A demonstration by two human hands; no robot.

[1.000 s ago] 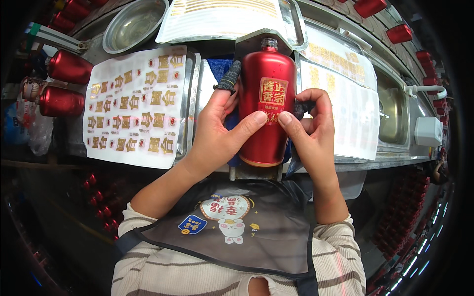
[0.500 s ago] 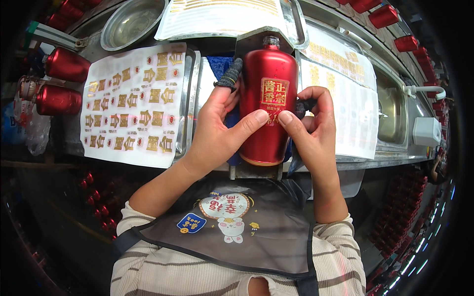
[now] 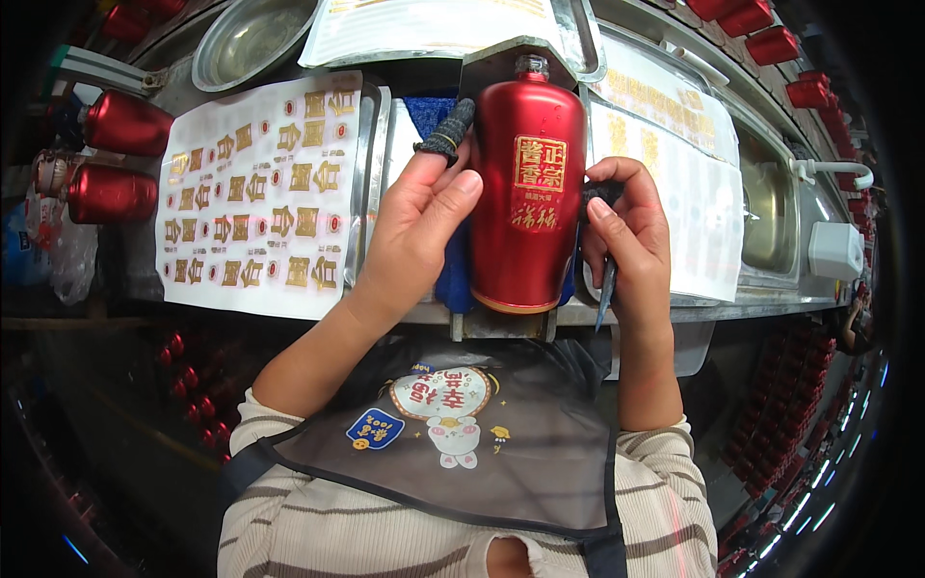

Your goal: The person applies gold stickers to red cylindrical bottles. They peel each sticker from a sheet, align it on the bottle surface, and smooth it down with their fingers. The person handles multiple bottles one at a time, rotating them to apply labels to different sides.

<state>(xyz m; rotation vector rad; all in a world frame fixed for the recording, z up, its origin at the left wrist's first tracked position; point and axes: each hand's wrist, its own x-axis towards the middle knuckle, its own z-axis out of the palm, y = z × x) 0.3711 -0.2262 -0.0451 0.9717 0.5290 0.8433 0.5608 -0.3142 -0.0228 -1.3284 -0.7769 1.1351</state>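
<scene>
Decal sheets (image 3: 260, 197) and massed red bottles (image 3: 780, 414) show a workshop.

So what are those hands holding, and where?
The right hand holds a dark tool behind its pointed tip. Whether it or the left hand grips the red bottle is unclear.

Red bottle (image 3: 528, 252) between the two hands (image 3: 409, 226)

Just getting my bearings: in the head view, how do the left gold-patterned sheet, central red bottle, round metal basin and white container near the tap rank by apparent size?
1. Gold-patterned sheet
2. Red bottle
3. Metal basin, partly cut off by the top edge
4. White container
</scene>
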